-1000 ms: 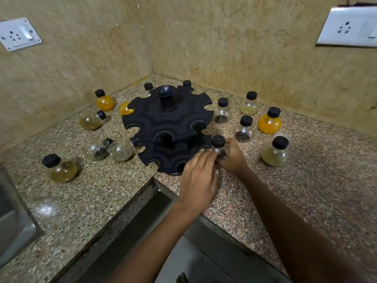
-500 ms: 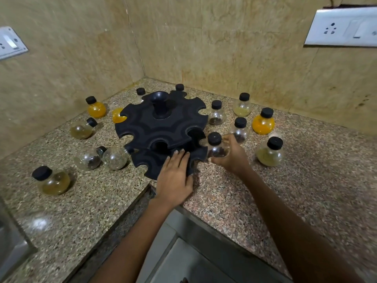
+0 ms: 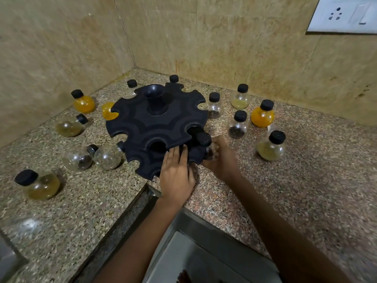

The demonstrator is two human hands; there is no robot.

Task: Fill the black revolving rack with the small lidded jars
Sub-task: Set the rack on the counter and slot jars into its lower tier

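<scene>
At the rim of the black revolving rack (image 3: 157, 127), beside your left fingers (image 3: 177, 154), you are seating what looks like the first jar. Your right hand (image 3: 221, 158) is clenched around the held jar (image 3: 205, 145), whose black lid shows just above your right fingers at a notch of the lower tier; whether it is fully seated you cannot tell. Your left hand (image 3: 176, 176) lies flat, fingers extended and gripping nothing, pressed on the lower tier's edge, likely to stop it turning.

Progress: early. Every upper-tier notch in view is empty. Left of your left fingers, several jars remain on the table (image 3: 306, 170), some on their sides, including a pair of clear jars (image 3: 93, 158) touching each other. Right of your right fingers stand an orange jar (image 3: 262, 116), a dark-spice jar (image 3: 237, 126) and a pale green jar (image 3: 271, 147), all upright. More jars sit beyond the rack.

Change against half a second ago: the held jar, then clear of the rack, is now tucked against the lower tier. Your left hand has stayed on the tier's edge.
</scene>
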